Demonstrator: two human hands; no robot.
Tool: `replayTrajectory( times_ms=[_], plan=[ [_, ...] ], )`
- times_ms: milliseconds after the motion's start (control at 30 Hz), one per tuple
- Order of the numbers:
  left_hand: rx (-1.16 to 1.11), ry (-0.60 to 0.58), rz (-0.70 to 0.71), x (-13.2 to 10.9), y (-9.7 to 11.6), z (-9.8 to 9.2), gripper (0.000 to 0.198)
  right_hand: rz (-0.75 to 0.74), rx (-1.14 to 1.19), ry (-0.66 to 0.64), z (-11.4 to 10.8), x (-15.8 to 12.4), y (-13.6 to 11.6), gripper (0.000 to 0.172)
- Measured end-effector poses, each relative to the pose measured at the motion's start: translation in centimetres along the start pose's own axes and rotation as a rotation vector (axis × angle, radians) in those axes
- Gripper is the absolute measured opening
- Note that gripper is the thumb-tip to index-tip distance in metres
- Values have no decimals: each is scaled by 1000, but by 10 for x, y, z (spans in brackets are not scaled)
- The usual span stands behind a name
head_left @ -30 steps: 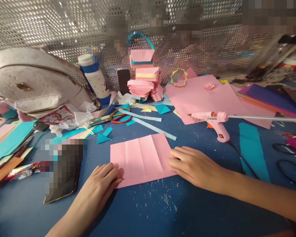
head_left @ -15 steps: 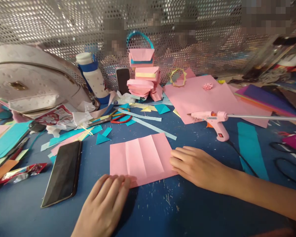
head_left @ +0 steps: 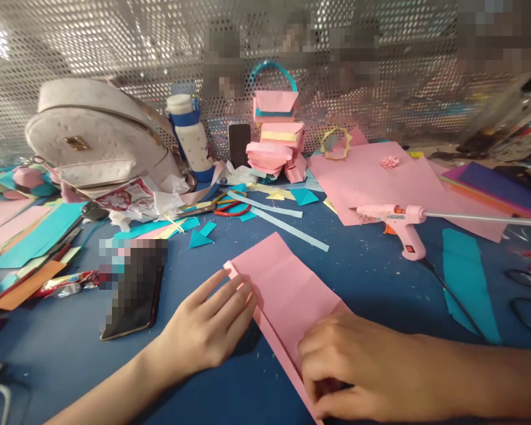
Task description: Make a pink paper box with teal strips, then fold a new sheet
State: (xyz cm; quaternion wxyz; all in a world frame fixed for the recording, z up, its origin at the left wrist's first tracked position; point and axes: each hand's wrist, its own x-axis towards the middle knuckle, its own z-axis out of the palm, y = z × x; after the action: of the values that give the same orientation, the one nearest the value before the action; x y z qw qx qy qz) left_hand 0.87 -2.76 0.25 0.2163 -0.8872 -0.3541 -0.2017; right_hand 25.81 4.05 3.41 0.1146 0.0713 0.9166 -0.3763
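A sheet of pink paper (head_left: 287, 277) with crease lines lies slantwise on the blue table in front of me, a narrow strip folded up along its left edge. My left hand (head_left: 216, 321) holds the upper part of this folded edge, its fingers side by side over the strip and its thumb hidden. Lower down the same edge, my right hand (head_left: 345, 366) is closed on the paper with its fingers bent. The near corner of the sheet is partly covered by that hand.
A pink glue gun (head_left: 402, 227) with a cable lies at the right, near a blue paper strip (head_left: 469, 283). Left are a phone (head_left: 141, 295) and scissors (head_left: 230, 203). Behind stand a backpack (head_left: 97, 141), a bottle (head_left: 190, 136) and pink paper boxes (head_left: 277, 144).
The pink paper has been turned on the table, and its left edge is now folded up. My left hand moved up to that edge; my right hand came nearer and curled over the paper.
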Motion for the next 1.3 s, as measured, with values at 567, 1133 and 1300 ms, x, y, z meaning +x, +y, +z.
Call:
replayTrajectory(
  times_ms=[567,1133,1300],
  plan=[
    [-255,-315,-168,-28,0,12,43,-400,-650,398,21,24,36,42],
    [-259,-434,-276,-20,-15,14,63,-377,-129,369,14,24,43,31],
    [-364,-511,-169,-19,-6,4,58,-87,318,574,11,28,46,31]
  ],
)
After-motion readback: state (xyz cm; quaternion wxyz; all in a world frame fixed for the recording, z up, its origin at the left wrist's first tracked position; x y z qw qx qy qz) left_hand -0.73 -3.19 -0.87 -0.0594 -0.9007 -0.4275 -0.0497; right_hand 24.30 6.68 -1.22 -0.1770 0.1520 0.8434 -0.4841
